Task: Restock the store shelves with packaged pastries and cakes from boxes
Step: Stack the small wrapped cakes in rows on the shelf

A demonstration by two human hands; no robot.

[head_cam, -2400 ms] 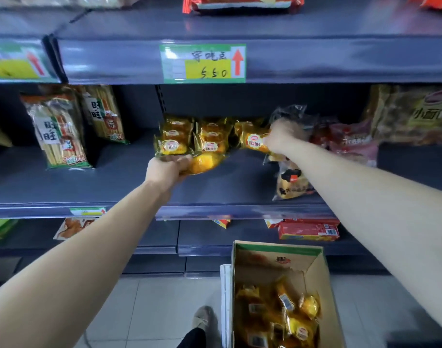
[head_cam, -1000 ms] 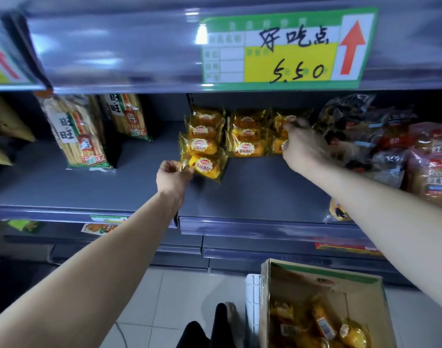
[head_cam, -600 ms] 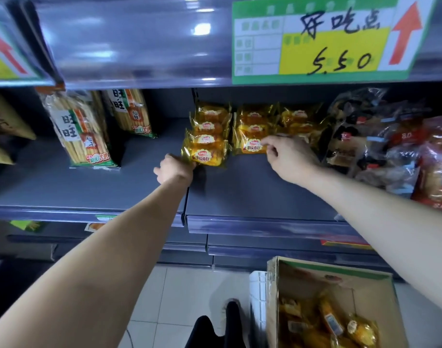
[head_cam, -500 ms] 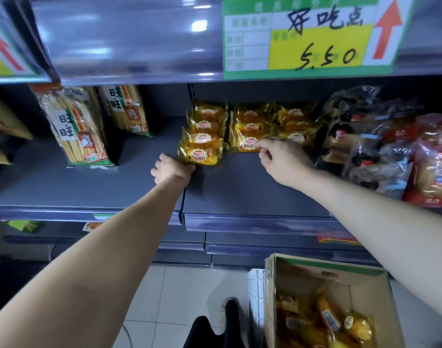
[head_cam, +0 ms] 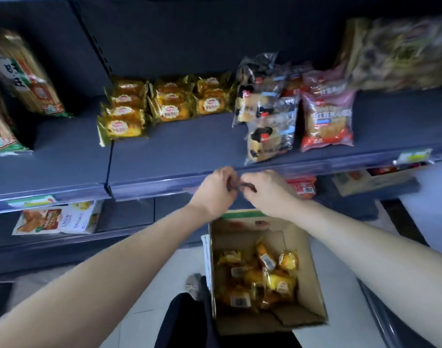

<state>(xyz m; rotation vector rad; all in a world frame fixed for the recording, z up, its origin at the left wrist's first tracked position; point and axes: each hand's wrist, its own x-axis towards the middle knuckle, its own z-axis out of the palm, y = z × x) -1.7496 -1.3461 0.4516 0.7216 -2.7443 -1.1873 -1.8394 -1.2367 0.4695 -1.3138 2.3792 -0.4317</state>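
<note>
A dark grey store shelf (head_cam: 189, 151) runs across the view, with a pale tiled floor (head_cam: 154, 277) below it. Toward the back of the shelf, the gold-wrapped pastries (head_cam: 169, 106) sit in three neat columns side by side, the left column reaching furthest forward. Just to their right lie dark-wrapped bread packs (head_cam: 267, 116), one of them overhanging toward the shelf's front edge, and beside those stand red packs (head_cam: 327, 119). Well apart at the left end are tall bags of biscuit sticks (head_cam: 26, 76). At the far right a large patterned bag (head_cam: 400, 51) is too blurred to read.

On the floor in front of the shelves stands an open cardboard box (head_cam: 312, 272), and loose pastries in yellow wrappers (head_cam: 265, 275) lie jumbled in its bottom. A shoe (head_cam: 193, 285) shows just left of the box.

Both bare arms reach forward. The left grip (head_cam: 214, 189) and the right grip (head_cam: 265, 192) meet in front of the shelf's front edge, above the far end of the box, with fingers curled and fingertips touching or nearly so. Something small and dark shows between them, but blur hides whether either grip holds it or is merely narrowed; it cannot be told.

On the lower shelf a white snack pack (head_cam: 56, 219) lies at the left and a red pack (head_cam: 302, 188) at the right.
</note>
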